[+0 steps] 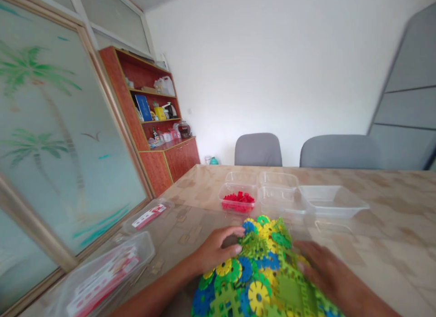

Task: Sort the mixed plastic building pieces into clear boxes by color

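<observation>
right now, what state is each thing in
left hand, thumb and fingers spread at the pile's edge
right hand, at the pile's other side, blurred
pile of plastic pieces, heaped, colours mixed
left front tub, open, red pieces inside
right tub, open
labelled tub, lid state unclear
cabinet doors, shut

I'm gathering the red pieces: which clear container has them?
The front-left container in the far group: red pieces lie inside it, while the other containers there show none.
</observation>
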Motion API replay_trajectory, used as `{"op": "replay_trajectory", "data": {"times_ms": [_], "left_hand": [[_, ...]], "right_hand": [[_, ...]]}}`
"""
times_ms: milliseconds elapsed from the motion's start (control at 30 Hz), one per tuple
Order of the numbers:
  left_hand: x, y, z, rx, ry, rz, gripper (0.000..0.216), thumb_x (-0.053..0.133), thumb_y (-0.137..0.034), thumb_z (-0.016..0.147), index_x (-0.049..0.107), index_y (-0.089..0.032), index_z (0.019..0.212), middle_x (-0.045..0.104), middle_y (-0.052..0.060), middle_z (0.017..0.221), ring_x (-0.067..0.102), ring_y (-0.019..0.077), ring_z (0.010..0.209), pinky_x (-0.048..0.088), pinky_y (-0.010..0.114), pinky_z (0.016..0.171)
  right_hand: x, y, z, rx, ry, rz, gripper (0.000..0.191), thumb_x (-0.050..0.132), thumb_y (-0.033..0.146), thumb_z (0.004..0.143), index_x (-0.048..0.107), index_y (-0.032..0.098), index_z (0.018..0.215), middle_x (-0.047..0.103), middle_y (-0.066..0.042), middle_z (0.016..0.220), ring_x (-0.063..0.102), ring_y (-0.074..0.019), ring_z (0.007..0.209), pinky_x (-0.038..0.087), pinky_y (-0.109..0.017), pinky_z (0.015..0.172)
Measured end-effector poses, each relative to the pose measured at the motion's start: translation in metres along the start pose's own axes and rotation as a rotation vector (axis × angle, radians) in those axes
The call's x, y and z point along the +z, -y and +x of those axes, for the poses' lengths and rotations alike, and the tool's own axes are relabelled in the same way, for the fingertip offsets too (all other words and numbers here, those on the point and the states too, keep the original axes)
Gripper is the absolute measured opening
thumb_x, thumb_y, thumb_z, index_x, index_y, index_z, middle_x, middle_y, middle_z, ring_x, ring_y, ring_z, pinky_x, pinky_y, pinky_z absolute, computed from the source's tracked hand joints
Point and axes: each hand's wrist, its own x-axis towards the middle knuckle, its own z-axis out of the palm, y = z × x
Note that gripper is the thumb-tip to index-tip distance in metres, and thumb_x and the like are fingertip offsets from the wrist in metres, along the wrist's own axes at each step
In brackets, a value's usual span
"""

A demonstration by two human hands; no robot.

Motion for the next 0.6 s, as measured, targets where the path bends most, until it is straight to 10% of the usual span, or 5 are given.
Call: {"op": "replay_trajectory", "data": {"times_ms": [233,433,600], "left_hand": [[-0.001,0.003,-0.004,-0.052,-0.18,-0.016,0.035,0.05,-0.04,0.091,0.063,-0.018,0.116,0.065,0.009,0.119,0.058,0.0242,0.112,0.044,0.038,0.098],[-0.009,-0.021,-0.029,-0.08,0.131,-0.069,0.043,0.051,-0.043,0.093,0.051,-0.027,0.133,0.053,0.004,0.138,0.049,0.0228,0.125,0.036,0.037,0.106],[-0.008,-0.021,-0.041,0.011,0.111,-0.147,0.045,0.05,-0.05,0.092,0.055,-0.024,0.128,0.052,0.007,0.138,0.046,0.025,0.128,0.034,0.039,0.108]], "right_hand": [[0.008,0.004,0.004,-0.069,0.049,0.112,0.03,0.048,0.041,0.09,0.068,0.022,0.101,0.071,-0.01,0.1,0.065,-0.027,0.093,0.053,-0.04,0.082],[-0.008,0.015,-0.003,-0.027,0.159,0.187,0.038,0.048,0.045,0.091,0.063,0.022,0.117,0.066,-0.013,0.116,0.061,-0.0285,0.107,0.049,-0.043,0.092],[-0.006,0.022,-0.011,-0.097,0.305,0.178,0.059,0.063,0.036,0.084,0.045,0.028,0.139,0.043,-0.009,0.147,0.036,-0.03,0.135,0.032,-0.049,0.11]]}}
